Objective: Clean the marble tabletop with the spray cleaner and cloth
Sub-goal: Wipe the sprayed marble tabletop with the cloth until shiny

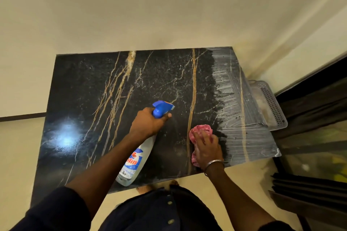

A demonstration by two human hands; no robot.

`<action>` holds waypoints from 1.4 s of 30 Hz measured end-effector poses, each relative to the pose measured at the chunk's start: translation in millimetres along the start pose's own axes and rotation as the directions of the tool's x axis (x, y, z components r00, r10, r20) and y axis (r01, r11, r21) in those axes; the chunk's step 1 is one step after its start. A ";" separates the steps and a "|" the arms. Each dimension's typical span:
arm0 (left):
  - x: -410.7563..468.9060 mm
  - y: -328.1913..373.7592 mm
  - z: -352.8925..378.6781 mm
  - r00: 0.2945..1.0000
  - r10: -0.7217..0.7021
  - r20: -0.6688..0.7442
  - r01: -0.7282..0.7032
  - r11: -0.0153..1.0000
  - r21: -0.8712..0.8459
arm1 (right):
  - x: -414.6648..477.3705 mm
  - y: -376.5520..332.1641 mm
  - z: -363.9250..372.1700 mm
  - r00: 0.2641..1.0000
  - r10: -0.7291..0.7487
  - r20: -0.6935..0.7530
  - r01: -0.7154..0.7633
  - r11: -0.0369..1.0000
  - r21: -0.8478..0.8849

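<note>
One spray cleaner bottle [137,157] here, clear-bodied with a blue-and-red label and a bright blue trigger head [161,108], and it's tilted over the near middle of the desk [84,84], nozzle aimed away toward the far right, base down by the near edge; whether the base touches the stone, I can't tell. The left grip [148,122], a bare hand, is wrapped tight round the bottle's neck just under the trigger, a finger showing at the front. One cloth [201,129], pink and crumpled into a wad, sits on the desk just right of the bottle, and the right grip [206,148] lies on top of it, fingers spread and pressing it onto the stone. One silver bangle [214,163] on that wrist. The desk itself: black marble with several tan veins running front to back and fine white cracks, a blue-white glare [65,137] on its left side, and a broad band of whitish smeared streaks [231,99] covering its right end, starting right beside the cloth. Past that end, one translucent perforated plastic tray [270,103] lies lower down. Two buttons [170,202] show on the person's dark garment below.
</note>
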State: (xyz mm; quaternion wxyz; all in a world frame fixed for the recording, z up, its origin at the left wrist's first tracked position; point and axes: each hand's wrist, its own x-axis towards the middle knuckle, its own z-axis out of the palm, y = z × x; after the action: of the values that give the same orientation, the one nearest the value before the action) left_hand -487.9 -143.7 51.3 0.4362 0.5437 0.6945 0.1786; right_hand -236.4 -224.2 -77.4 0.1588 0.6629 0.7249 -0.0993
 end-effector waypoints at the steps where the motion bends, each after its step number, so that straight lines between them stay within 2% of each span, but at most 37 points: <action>1: 1.7 -0.5 -1.6 1.000 0.010 0.006 -0.010 1.000 0.003 | 3.6 1.0 -0.2 0.998 0.061 -0.005 -0.061 0.998 0.011; 3: 4.2 -1.8 -4.0 1.000 0.020 0.010 -0.020 1.000 0.007 | 7.2 -8.7 -9.4 0.981 0.192 -0.032 -0.188 0.978 0.089; 4: 4.3 -2.0 -5.2 1.000 0.021 0.006 -0.021 1.000 0.011 | 10.0 -16.0 -11.7 0.977 0.206 -0.049 -0.199 0.973 0.118; 5: 4.8 -2.0 -6.2 1.000 0.019 -0.002 -0.019 1.000 0.018 | 10.0 -24.9 -19.6 0.981 0.182 -0.071 -0.173 0.977 0.124; 8: 8.9 -2.2 -7.6 1.000 0.014 -0.023 -0.013 0.999 0.046 | 15.2 -45.5 -31.0 0.994 -0.048 -0.096 0.054 0.997 0.064; 10: 12.2 -0.8 -6.6 1.000 0.005 -0.022 -0.004 0.998 0.059 | 19.3 -51.8 -40.1 0.984 -0.137 -0.113 0.147 0.985 0.088; 14: 21.1 6.4 -3.3 1.000 -0.005 0.004 0.005 0.998 0.055 | 29.8 -28.1 -27.0 0.974 -0.216 0.063 0.213 0.975 0.057; 15: 24.2 9.0 -1.9 1.000 -0.008 0.013 0.008 0.999 0.048 | 34.1 -13.7 -22.2 0.973 -0.227 0.049 0.226 0.974 0.014; 17: 29.2 13.9 0.9 0.999 -0.011 0.030 0.009 0.999 0.040 | 39.3 14.0 -24.8 0.981 -0.193 0.006 0.193 0.981 -0.008; 20: 35.3 22.3 11.5 0.998 -0.001 0.066 -0.001 1.000 0.029 | 46.4 44.5 -37.3 0.998 -0.048 -0.052 0.050 0.998 0.033; 22: 36.2 30.3 20.8 0.996 0.004 0.084 -0.005 1.000 0.016 | 49.9 51.2 -38.1 1.000 0.004 -0.016 -0.004 1.000 0.025; 24: 36.6 39.7 33.3 0.997 0.018 0.074 -0.019 1.000 0.007 | 50.9 49.3 -31.1 0.998 -0.042 -0.052 0.043 0.999 0.008; 26: 35.7 48.0 47.3 0.998 0.028 0.063 -0.028 1.000 0.003 | 44.4 38.2 -32.1 0.993 -0.101 -0.053 0.104 0.992 0.070; 29: 34.0 57.1 64.7 0.995 0.048 0.088 -0.050 0.999 0.019 | 29.8 19.1 -32.4 0.936 -0.253 -0.244 0.293 0.946 0.141; 32: 32.8 60.9 77.6 0.991 0.059 0.120 -0.064 0.997 0.035 | 22.3 22.9 -25.1 0.924 -0.315 -0.216 0.345 0.931 0.121; 34: 31.4 64.0 82.8 0.990 0.057 0.126 -0.064 0.996 0.057 | 19.7 43.5 -22.4 0.952 -0.279 -0.127 0.298 0.939 0.173; 37: 32.2 67.9 87.2 0.990 0.065 0.126 -0.073 0.995 0.061 | 17.1 92.6 -9.5 0.980 -0.193 -0.040 0.197 0.973 0.124; 39: 32.1 69.8 90.1 0.989 0.073 0.130 -0.080 0.996 0.049 | 14.7 123.4 -5.0 0.994 -0.110 -0.025 0.112 0.990 0.092; 42: 29.7 72.0 95.5 0.984 0.080 0.162 -0.090 0.994 0.057 | 7.4 134.3 -4.9 0.999 0.028 -0.037 -0.022 0.989 0.147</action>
State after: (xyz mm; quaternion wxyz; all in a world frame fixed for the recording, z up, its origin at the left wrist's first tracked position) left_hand -369.2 -113.4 38.0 0.4648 0.5989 0.6389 0.1306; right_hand -104.2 -201.9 -66.6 0.0967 0.6837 0.7101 -0.1375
